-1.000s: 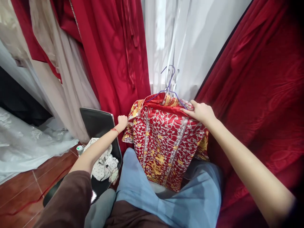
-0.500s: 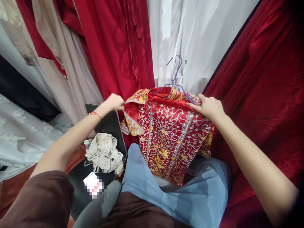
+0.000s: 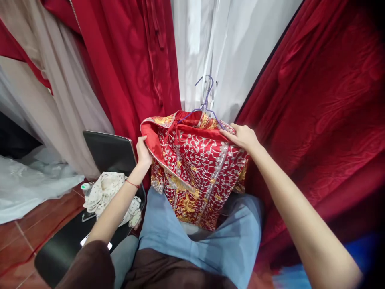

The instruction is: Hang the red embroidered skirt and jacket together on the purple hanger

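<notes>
A red embroidered jacket (image 3: 198, 172) with silver and gold patterns hangs in front of me over my knees. Inside its collar sits a purple wire hanger (image 3: 206, 100), hook upward. My left hand (image 3: 143, 151) is closed on the edge of the jacket's left front panel, holding it out so the plain red lining shows. At the right shoulder, my right hand (image 3: 242, 136) pinches the jacket beside the hanger's arm, thumb on the front. The fingertips of both hands are partly hidden by cloth.
To my left stands a black chair (image 3: 110, 152) bearing a crumpled spotted white cloth (image 3: 105, 190) and a phone-like white item partly under my arm. Red curtains (image 3: 319, 100) and white drapes (image 3: 240, 48) hang behind. Brown tiles (image 3: 33, 228) cover the floor.
My left hand has come down and drawn the front panel across, showing more red lining. My right hand stays at the shoulder. The view has turned slightly right.
</notes>
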Demonstrator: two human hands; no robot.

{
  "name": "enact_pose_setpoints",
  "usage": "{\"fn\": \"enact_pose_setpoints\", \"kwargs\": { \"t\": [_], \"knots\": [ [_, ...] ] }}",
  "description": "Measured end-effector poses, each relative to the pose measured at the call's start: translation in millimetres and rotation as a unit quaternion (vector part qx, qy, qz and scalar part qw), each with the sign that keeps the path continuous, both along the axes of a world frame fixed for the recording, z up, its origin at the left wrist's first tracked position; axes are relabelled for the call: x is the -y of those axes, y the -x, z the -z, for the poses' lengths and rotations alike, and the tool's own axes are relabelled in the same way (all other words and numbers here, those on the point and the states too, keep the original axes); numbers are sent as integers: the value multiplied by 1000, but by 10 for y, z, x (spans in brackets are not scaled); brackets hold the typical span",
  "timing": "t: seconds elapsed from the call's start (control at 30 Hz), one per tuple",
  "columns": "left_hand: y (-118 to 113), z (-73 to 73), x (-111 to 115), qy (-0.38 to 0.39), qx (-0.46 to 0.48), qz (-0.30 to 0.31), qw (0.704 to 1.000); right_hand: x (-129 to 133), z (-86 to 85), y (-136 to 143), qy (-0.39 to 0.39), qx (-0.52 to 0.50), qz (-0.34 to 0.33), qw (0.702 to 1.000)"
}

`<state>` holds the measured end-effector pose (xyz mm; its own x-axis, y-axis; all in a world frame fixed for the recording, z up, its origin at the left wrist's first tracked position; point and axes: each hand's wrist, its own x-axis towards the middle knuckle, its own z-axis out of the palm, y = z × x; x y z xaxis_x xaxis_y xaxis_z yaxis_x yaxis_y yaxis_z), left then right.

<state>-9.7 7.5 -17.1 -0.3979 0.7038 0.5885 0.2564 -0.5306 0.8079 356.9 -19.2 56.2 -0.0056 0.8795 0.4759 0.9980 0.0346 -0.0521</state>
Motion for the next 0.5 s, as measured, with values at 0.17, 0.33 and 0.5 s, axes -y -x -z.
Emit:
{"fn": "enact_pose_setpoints", "kwargs": {
  "t": [0.17, 0.33, 0.5],
  "knots": [
    [-89, 2, -43, 13, -294, -151, 944, -45, 14, 35, 19, -28, -18, 999],
    [-209, -321, -352, 109, -486, -154, 853, -56, 34, 74, 11, -27, 3, 1000],
    [-185, -573, -606, 133, -459, -145, 866, -50, 28, 36, 15, -62, -20, 998]
  ]
}}
